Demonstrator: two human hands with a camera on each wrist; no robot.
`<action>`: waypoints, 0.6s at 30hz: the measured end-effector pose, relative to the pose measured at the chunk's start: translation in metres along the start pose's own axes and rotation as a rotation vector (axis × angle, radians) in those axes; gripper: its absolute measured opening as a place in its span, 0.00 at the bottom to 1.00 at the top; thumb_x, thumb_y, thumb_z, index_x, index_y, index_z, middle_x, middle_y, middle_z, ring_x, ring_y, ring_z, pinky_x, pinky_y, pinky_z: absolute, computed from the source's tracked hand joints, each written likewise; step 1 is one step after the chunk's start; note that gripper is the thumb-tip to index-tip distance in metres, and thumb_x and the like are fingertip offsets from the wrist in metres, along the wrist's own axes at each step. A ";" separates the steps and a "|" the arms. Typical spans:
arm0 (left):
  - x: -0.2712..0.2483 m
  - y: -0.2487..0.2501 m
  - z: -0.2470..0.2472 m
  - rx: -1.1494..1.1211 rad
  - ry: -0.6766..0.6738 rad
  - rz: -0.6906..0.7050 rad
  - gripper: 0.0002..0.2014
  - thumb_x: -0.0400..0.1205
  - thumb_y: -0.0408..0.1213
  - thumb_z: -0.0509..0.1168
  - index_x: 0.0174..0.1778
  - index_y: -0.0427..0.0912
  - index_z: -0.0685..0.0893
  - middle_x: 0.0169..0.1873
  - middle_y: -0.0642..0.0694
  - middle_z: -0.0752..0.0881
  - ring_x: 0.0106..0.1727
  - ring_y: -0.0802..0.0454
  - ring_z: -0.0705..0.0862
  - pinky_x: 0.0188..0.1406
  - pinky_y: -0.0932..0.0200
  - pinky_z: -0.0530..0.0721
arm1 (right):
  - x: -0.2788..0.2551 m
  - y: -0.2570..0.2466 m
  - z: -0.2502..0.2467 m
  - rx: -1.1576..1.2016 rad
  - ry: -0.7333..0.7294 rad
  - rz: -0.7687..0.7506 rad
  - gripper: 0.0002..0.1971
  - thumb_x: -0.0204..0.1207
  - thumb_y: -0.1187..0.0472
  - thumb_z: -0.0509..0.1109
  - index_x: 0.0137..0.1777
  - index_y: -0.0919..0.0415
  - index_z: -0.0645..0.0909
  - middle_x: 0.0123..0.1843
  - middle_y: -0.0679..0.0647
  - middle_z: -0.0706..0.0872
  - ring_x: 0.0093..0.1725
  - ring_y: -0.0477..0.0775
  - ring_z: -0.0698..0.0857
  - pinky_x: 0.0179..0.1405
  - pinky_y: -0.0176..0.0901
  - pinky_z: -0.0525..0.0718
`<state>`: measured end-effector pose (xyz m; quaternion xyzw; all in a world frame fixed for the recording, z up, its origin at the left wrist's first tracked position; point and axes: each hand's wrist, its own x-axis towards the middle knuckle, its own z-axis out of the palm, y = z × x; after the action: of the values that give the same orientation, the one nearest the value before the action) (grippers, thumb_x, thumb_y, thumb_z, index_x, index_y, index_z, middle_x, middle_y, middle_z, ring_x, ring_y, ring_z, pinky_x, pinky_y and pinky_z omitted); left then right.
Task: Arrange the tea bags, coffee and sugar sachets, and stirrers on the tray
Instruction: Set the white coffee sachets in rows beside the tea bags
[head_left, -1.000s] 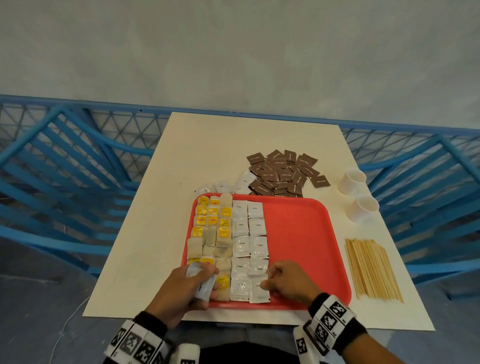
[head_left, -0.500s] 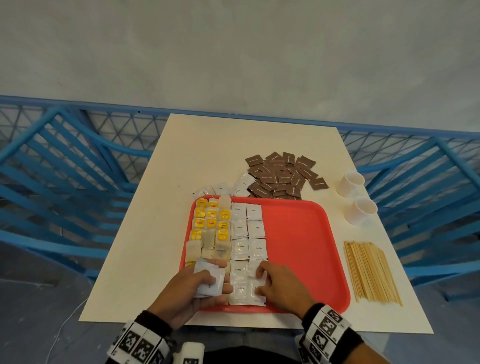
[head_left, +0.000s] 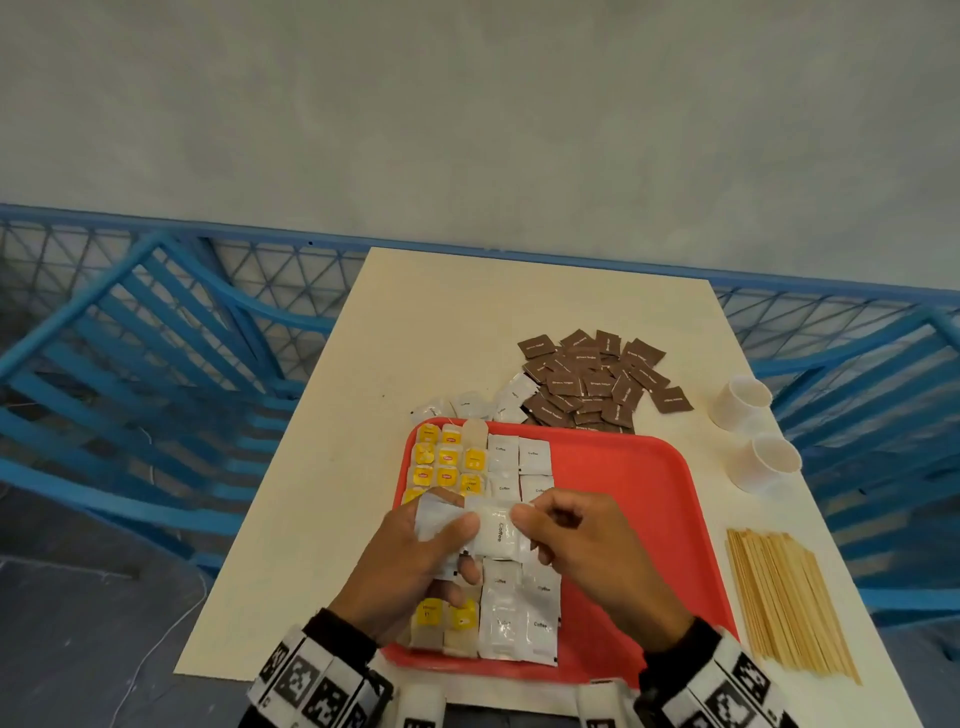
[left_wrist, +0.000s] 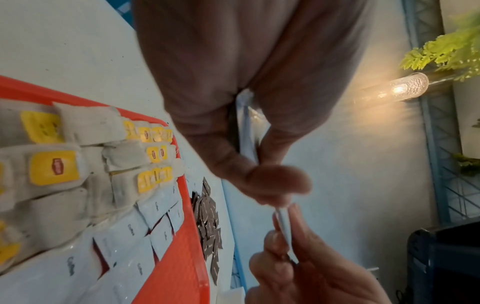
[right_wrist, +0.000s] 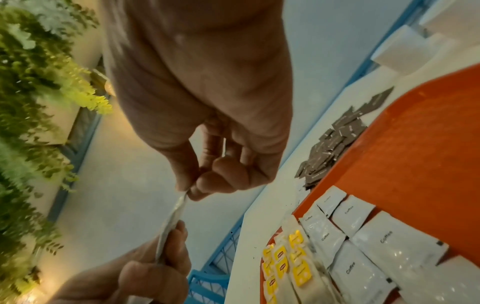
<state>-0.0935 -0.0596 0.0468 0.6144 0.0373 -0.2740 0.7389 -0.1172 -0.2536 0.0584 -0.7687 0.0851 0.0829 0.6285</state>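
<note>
1. My left hand (head_left: 410, 566) grips a stack of white sachets (head_left: 434, 522), thumb on top.
2. My right hand (head_left: 587, 551) pinches the coffee sachet (head_left: 497, 532) at its right edge, held between both hands above the tray (head_left: 639, 499).
3. Tea bags (head_left: 447, 460) and coffee rows fill the tray's 9 o'clock side.
4. On the tabletop (head_left: 426, 322): brown sugar sachets (head_left: 592, 384) at 12, stirrers (head_left: 784, 597) at 3, cups (head_left: 740, 402) at 2.

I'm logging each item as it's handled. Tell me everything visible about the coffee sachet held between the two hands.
The coffee sachet is a flat, glossy white foil-like packet printed "Coffee" in dark letters. It is held above the red tray, over the rows already laid there. The left hand pinches its left edge, along with other white packets; the right hand pinches its right edge. In the wrist views it shows edge-on, thin.
</note>
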 end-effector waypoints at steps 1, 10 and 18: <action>0.003 0.001 -0.003 0.013 0.032 0.017 0.18 0.78 0.41 0.75 0.57 0.34 0.79 0.31 0.40 0.85 0.27 0.50 0.83 0.16 0.61 0.77 | 0.000 0.000 -0.001 0.049 -0.011 0.015 0.12 0.77 0.55 0.76 0.36 0.61 0.86 0.28 0.50 0.83 0.28 0.48 0.79 0.28 0.36 0.74; 0.026 0.000 -0.011 0.148 -0.021 -0.036 0.10 0.81 0.37 0.72 0.41 0.34 0.84 0.24 0.46 0.81 0.22 0.51 0.77 0.18 0.62 0.71 | 0.009 0.013 -0.007 0.068 -0.048 0.104 0.13 0.83 0.59 0.70 0.35 0.58 0.84 0.30 0.51 0.81 0.28 0.45 0.77 0.28 0.35 0.75; 0.033 -0.019 -0.011 0.177 -0.015 -0.030 0.09 0.81 0.35 0.73 0.37 0.35 0.85 0.21 0.49 0.83 0.20 0.53 0.75 0.18 0.63 0.70 | 0.034 0.021 -0.006 -0.064 0.031 0.057 0.12 0.81 0.57 0.73 0.43 0.67 0.86 0.33 0.56 0.84 0.29 0.45 0.81 0.29 0.32 0.78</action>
<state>-0.0709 -0.0628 0.0140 0.6746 0.0166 -0.2920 0.6778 -0.0884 -0.2649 0.0318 -0.7867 0.1141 0.0915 0.5997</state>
